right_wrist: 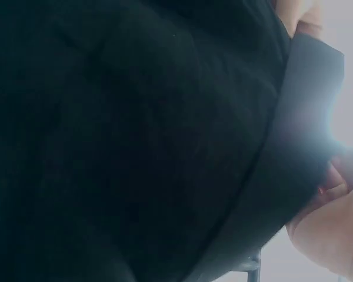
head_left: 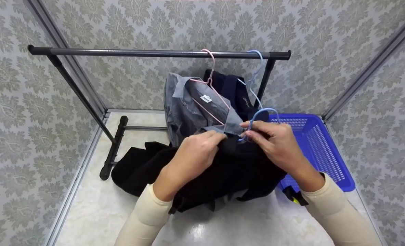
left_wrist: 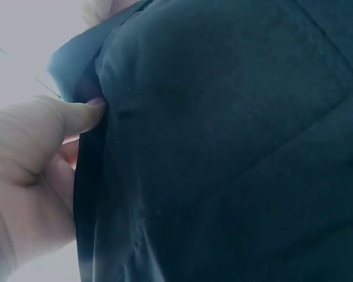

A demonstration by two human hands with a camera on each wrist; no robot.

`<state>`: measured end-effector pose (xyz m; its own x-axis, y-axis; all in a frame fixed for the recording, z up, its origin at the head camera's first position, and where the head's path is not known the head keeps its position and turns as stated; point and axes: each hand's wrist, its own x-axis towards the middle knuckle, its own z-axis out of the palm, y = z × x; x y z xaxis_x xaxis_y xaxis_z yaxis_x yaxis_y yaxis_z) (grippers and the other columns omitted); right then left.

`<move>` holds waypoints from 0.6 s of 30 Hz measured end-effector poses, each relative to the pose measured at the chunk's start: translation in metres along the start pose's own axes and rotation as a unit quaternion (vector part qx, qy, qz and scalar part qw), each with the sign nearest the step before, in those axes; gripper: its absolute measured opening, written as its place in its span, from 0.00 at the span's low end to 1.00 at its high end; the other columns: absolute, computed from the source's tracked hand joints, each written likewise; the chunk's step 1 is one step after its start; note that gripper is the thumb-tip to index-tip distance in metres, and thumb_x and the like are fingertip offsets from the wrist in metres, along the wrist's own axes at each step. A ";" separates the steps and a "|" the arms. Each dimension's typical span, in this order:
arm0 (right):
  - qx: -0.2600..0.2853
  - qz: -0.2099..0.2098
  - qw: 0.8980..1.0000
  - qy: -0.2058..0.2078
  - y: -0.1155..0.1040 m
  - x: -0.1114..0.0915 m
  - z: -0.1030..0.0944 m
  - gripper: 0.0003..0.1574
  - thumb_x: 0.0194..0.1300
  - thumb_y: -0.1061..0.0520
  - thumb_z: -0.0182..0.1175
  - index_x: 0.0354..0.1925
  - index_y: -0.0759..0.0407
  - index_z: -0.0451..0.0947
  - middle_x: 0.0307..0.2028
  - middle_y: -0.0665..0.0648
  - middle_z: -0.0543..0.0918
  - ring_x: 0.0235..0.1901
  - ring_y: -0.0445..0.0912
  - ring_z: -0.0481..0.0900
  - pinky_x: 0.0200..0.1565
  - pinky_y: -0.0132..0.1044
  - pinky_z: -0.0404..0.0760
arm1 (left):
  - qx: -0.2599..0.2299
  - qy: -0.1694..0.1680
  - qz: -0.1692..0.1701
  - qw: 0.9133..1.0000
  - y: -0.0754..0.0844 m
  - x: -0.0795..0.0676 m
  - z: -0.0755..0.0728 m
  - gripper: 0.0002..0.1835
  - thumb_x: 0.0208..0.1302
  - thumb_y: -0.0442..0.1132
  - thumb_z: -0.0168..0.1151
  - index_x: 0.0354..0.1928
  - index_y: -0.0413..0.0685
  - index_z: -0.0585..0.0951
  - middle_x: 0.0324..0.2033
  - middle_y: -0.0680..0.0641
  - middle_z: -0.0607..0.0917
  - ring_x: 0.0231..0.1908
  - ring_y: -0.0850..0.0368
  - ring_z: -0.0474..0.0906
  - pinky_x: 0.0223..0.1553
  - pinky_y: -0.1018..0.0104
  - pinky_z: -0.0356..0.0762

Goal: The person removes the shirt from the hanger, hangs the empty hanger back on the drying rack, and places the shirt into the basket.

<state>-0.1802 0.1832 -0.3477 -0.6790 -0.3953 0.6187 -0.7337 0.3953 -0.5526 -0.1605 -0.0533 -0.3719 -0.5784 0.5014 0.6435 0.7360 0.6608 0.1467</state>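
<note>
Two bare hands work at the centre of the frame, at the upper edge of a black garment [head_left: 236, 171] that spreads across the lower middle. A blue hanger [head_left: 266, 109] stands there hook upward, its lower part lost in the cloth. From where I stand, this looks like fitting the hanger into the neck. To do it well, I would hold the hook centred, ease the cloth over each arm of the hanger in turn, and avoid snagging the gray shirt [head_left: 175, 109] just behind, which hangs by a pink hanger [head_left: 213, 66] from the black rack [head_left: 127, 52].

As for the grip, the left hand [head_left: 194, 148] pinches the garment's edge, its thumb lying over the cloth in the left wrist view. The right hand [head_left: 277, 138], right of centre, pinches the blue hanger below its hook, thumb and fingertips nearly together. How far the hanger reaches inside I cannot tell.
</note>
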 end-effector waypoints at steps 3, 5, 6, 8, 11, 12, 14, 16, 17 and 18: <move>-0.003 -0.008 1.000 0.006 0.001 0.000 0.002 0.09 0.64 0.58 0.62 0.41 0.49 0.86 0.40 0.46 0.88 0.36 0.37 0.86 0.39 0.26 0.81 | 0.008 -0.002 0.000 1.000 0.003 0.005 0.005 0.14 0.58 0.29 0.56 0.45 0.47 0.81 0.34 0.52 0.84 0.33 0.54 0.83 0.34 0.61 0.81; -0.015 -0.016 1.000 0.015 0.001 0.000 0.003 0.09 0.63 0.58 0.62 0.41 0.49 0.86 0.41 0.45 0.88 0.38 0.37 0.86 0.40 0.25 0.81 | 0.010 0.000 -0.003 1.000 0.005 0.007 0.007 0.14 0.58 0.28 0.56 0.45 0.47 0.81 0.32 0.52 0.82 0.31 0.53 0.83 0.33 0.60 0.81; -0.023 -0.019 0.999 0.020 0.001 0.000 0.003 0.09 0.63 0.58 0.63 0.41 0.49 0.87 0.42 0.45 0.88 0.39 0.37 0.86 0.40 0.25 0.80 | 0.011 0.002 -0.004 1.000 0.005 0.008 0.008 0.14 0.58 0.28 0.56 0.44 0.47 0.81 0.31 0.51 0.82 0.30 0.53 0.82 0.32 0.60 0.80; -0.037 -0.028 0.999 0.026 0.001 0.001 0.003 0.10 0.62 0.57 0.64 0.42 0.49 0.87 0.42 0.45 0.88 0.41 0.37 0.85 0.41 0.24 0.80 | 0.011 0.003 -0.007 1.000 0.007 0.009 0.010 0.13 0.58 0.28 0.55 0.44 0.47 0.80 0.30 0.51 0.81 0.29 0.52 0.82 0.31 0.61 0.80; -0.046 -0.037 0.998 0.032 0.001 0.001 0.004 0.11 0.60 0.57 0.65 0.43 0.49 0.87 0.42 0.44 0.88 0.43 0.37 0.85 0.42 0.24 0.79 | 0.019 0.001 -0.007 1.000 0.009 0.010 0.012 0.11 0.58 0.28 0.55 0.41 0.47 0.80 0.30 0.51 0.80 0.28 0.52 0.82 0.30 0.61 0.80; -0.046 -0.039 0.998 0.033 0.001 0.001 0.004 0.12 0.60 0.57 0.65 0.43 0.49 0.87 0.42 0.44 0.88 0.42 0.37 0.85 0.42 0.24 0.79 | 0.020 0.000 -0.007 1.000 0.009 0.011 0.012 0.11 0.58 0.28 0.54 0.41 0.46 0.79 0.30 0.51 0.80 0.28 0.52 0.82 0.30 0.62 0.80; -0.046 -0.039 0.998 0.031 0.002 0.001 0.005 0.11 0.61 0.57 0.65 0.43 0.49 0.87 0.42 0.44 0.88 0.43 0.37 0.85 0.42 0.24 0.79 | 0.021 -0.003 -0.007 1.000 0.010 0.011 0.013 0.11 0.58 0.28 0.54 0.40 0.46 0.79 0.30 0.51 0.80 0.28 0.53 0.82 0.30 0.62 0.80; -0.045 -0.041 0.998 0.031 0.002 0.000 0.005 0.11 0.61 0.58 0.65 0.43 0.50 0.87 0.42 0.45 0.88 0.42 0.37 0.85 0.42 0.24 0.79 | 0.018 -0.004 -0.007 1.000 0.010 0.011 0.013 0.11 0.58 0.28 0.54 0.41 0.46 0.79 0.31 0.51 0.80 0.29 0.53 0.82 0.31 0.62 0.80; -0.045 -0.041 0.998 0.030 0.002 0.000 0.005 0.11 0.61 0.58 0.65 0.43 0.50 0.87 0.42 0.45 0.88 0.42 0.37 0.85 0.42 0.24 0.79 | 0.016 -0.005 -0.008 1.000 0.010 0.011 0.014 0.12 0.57 0.28 0.54 0.42 0.46 0.79 0.31 0.51 0.81 0.30 0.53 0.82 0.32 0.62 0.80; -0.045 -0.041 0.998 0.030 0.002 0.001 0.005 0.11 0.61 0.58 0.65 0.42 0.50 0.87 0.42 0.45 0.88 0.42 0.37 0.85 0.42 0.24 0.79 | 0.014 -0.005 -0.008 1.000 0.010 0.010 0.014 0.13 0.57 0.27 0.54 0.43 0.46 0.79 0.32 0.51 0.81 0.30 0.53 0.83 0.32 0.62 0.81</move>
<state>-0.1821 0.1794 -0.3514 -0.6117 -0.3800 0.6938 -0.7799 0.4367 -0.4484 -0.1639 -0.0338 -0.3740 -0.5943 0.4958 0.6332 0.7162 0.6845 0.1363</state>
